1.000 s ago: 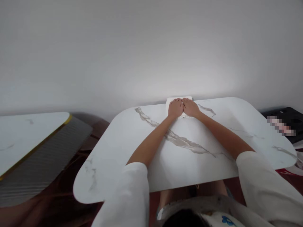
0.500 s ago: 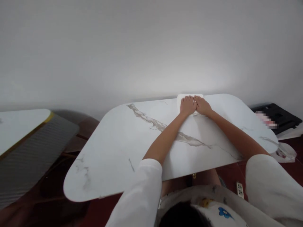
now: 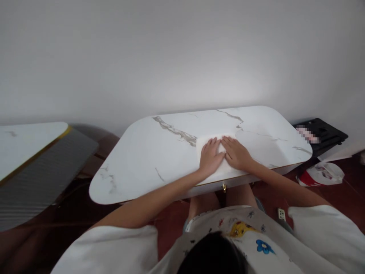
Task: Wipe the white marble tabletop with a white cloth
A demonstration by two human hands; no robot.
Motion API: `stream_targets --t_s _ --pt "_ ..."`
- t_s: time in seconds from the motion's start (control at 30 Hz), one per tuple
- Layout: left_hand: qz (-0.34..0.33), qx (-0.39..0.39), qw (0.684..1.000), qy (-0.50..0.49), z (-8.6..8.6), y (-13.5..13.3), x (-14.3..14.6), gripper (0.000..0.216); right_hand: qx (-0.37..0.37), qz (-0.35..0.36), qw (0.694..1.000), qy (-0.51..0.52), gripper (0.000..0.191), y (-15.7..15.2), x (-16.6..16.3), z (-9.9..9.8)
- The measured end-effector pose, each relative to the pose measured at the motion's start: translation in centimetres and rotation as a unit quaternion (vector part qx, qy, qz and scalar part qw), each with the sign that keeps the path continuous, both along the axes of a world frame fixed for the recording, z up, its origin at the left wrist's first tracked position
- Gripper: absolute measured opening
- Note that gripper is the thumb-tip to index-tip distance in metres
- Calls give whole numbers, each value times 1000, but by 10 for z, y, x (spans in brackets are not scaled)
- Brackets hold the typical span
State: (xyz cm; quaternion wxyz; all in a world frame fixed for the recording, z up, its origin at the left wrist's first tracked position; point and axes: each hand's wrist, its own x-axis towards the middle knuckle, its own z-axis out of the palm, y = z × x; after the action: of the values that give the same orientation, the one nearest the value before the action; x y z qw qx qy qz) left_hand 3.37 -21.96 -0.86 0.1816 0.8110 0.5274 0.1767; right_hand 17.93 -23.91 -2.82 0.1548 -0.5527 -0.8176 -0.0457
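Note:
A white cloth (image 3: 223, 166) lies spread on the white marble-patterned tabletop (image 3: 142, 152), near its front edge. My left hand (image 3: 211, 156) rests flat on the cloth's left part, fingers stretched out. Beside it, my right hand (image 3: 236, 153) presses flat on the right part, its fingers also extended. The two hands nearly meet at the thumbs and index fingers. Part of the cloth is hidden beneath them.
A pale wall (image 3: 182, 57) stands behind the table. At left is another white-topped piece with a grey ribbed side (image 3: 48, 179). A black case (image 3: 327, 131) and a plastic bag (image 3: 325, 173) sit at right. A power strip (image 3: 281, 214) lies on the red floor.
Both hands and the cloth have come from the tabletop's back edge toward me and slightly left. My elbows are now more bent, and the view has shifted a little.

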Motion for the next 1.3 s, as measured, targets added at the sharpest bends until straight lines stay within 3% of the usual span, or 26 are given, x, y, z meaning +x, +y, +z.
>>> stream_targets --t_s 0.1,0.2,0.37,0.5,0.63,0.83,1.0,1.13,1.3 --pt "-16 -15 1000 6 -2 -33 1 60 -12 18 1000 16 59 -33 7 1" --pt "-50 -28 998 15 -4 -48 17 61 -21 17 999 27 64 -53 28 1" --pt "-81 -38 996 5 1 -46 70 54 -23 -10 999 24 60 -60 81 0" --pt "-84 -25 995 -43 5 -28 108 43 -29 -40 999 19 63 -48 118 -4" --pt "-102 27 993 -54 0 11 123 37 -27 -47 998 7 63 -9 135 -5" --pt "-122 164 979 11 -10 96 118 37 -31 -70 997 -4 58 91 125 -4" --pt "-33 182 982 41 -8 161 106 39 -31 -70 997 -7 57 169 107 -4" --pt "26 174 983 50 -12 192 102 41 -37 -51 998 5 56 209 102 -3" --pt "28 186 980 58 -14 215 118 44 -45 -53 997 16 55 234 117 -2"
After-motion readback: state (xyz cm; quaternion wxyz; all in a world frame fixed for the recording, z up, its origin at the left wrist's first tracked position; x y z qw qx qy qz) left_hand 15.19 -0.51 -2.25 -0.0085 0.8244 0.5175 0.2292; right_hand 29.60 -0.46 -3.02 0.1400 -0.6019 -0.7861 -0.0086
